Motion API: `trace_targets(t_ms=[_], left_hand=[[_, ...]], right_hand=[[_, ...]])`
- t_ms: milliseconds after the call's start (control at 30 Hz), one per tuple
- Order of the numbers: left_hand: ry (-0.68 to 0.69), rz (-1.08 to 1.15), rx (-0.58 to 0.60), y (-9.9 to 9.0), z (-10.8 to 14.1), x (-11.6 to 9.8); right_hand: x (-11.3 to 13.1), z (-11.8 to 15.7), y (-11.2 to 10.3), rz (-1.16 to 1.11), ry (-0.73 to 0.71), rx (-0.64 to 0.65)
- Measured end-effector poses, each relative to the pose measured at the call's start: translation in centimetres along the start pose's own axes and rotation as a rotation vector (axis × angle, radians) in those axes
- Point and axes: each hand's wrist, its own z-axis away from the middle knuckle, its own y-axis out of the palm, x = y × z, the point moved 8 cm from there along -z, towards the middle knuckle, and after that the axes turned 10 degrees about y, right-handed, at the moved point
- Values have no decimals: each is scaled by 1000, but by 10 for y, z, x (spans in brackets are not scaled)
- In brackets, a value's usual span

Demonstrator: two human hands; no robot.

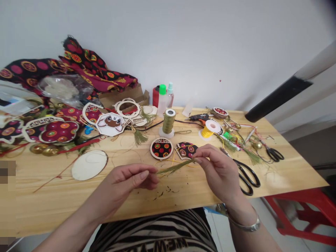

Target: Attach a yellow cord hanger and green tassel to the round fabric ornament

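Note:
A green thread tassel (176,167) stretches between my two hands above the front of the table. My right hand (219,171) pinches its top end between thumb and fingers. The loose strands end at the fingers of my left hand (132,178), whose thumb lies against the curled fingers. Thin yellow cord (174,154) loops behind the tassel. Just beyond are a round wooden-framed ornament with patterned fabric (161,148) and a second patterned piece (186,149), partly hidden by the cord and hand. Black-handled scissors (248,176) lie beside my right wrist.
A green thread spool (168,122) and a yellow cord spool (208,130) stand behind the ornaments. Fabric, wooden frames and a sheep-face piece (110,124) crowd the left. A glue gun (201,118), gold bells and smaller scissors (274,154) lie right. A red stool (301,217) stands beside the table.

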Motion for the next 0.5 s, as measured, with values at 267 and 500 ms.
trace_targets(t_ms=[267, 500], left_hand=[[207, -274, -387, -52, 11, -50], [729, -821, -394, -6, 24, -115]], right_hand=[[19, -6, -19, 83, -91, -27], [48, -11, 1, 107, -167, 115]])
